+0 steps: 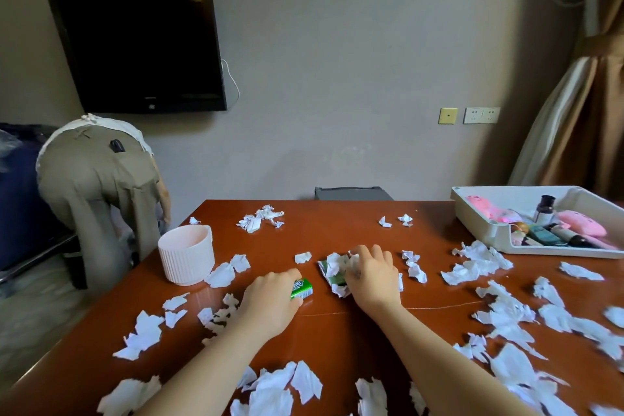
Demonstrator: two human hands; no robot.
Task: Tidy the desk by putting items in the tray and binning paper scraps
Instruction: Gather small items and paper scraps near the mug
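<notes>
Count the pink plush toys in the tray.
2: one pink plush toy in the far left corner of the tray, another at its right beside the bottles; more may lie hidden.

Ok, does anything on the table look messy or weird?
Yes. Torn paper scraps lie strewn all over the table, around the white bin, and the left hand grips a green packet among them.

The left hand [270,295] and right hand [374,277] are bare, like both forearms [449,351].
</notes>
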